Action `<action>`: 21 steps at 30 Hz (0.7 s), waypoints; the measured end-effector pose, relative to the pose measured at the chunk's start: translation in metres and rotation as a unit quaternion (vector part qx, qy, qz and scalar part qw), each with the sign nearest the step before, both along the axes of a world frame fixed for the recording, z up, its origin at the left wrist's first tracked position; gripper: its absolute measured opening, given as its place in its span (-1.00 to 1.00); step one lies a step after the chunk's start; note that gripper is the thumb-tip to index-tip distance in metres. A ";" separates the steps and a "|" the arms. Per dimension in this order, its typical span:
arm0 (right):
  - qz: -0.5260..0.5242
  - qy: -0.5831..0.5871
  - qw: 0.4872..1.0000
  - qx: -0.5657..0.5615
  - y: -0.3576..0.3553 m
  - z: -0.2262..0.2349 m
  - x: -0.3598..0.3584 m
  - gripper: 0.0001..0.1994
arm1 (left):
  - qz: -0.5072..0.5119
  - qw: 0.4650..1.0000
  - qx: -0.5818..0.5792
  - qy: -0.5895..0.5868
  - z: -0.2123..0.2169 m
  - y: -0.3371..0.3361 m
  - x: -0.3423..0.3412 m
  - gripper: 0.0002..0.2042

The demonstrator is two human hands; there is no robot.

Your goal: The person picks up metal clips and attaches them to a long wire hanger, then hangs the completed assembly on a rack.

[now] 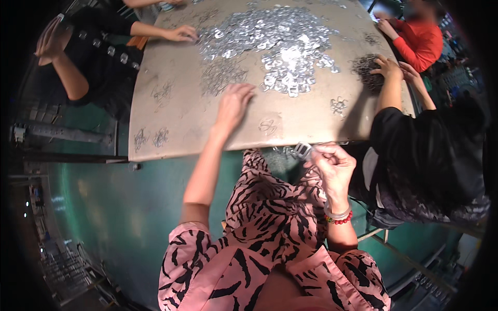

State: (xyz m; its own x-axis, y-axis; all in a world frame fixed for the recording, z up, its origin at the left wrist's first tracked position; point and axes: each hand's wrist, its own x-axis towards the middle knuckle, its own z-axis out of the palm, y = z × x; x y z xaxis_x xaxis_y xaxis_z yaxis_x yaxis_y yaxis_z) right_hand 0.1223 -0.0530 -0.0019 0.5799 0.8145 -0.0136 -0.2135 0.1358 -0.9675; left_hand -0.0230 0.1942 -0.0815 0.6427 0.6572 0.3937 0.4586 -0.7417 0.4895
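My right hand (334, 163) is pinched on a small silver metal buckle (303, 150), held just off the table's front edge. The buckle has a framed shape with slots; whether more than one piece is in the fingers I cannot tell. Over the table (192, 127), my left hand (236, 106) hovers or rests with loosely bent fingers, a little blurred, and no piece shows in it. It is nearest to a patch of thin wire pieces (223, 75). Right of it lies a large heap of shiny metal buckles (288, 72). A few wire pieces (267, 126) lie near the front edge.
Small wire clusters (161, 137) lie at the front left, and another group of pieces (339, 106) lies on the right. A co-worker's hands (389, 70) are at a dark wire pile. Another co-worker's hand (181, 33) touches the heap's left side. A red-sleeved person (423, 46) sits far right.
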 end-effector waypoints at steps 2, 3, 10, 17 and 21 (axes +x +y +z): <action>0.020 0.017 0.999 -0.031 -0.002 0.003 0.002 -0.86 | -0.051 0.997 0.022 0.054 -0.015 0.039 0.002 -0.82; 0.016 0.024 0.999 -0.016 -0.003 0.003 0.005 -0.85 | -0.079 0.989 -0.008 0.128 -0.015 0.047 0.005 -0.86; 0.038 0.013 0.999 0.021 0.003 -0.008 0.012 -0.84 | -0.027 0.959 0.047 0.278 -0.012 0.036 -0.005 -0.80; -0.009 -0.029 0.998 -0.049 -0.011 0.000 0.006 -0.87 | 0.074 0.992 0.028 0.096 -0.003 0.060 -0.022 -0.69; 0.004 -0.024 0.999 -0.024 -0.006 -0.004 -0.003 -0.86 | 0.099 0.991 -0.068 0.055 0.015 0.049 -0.032 -0.82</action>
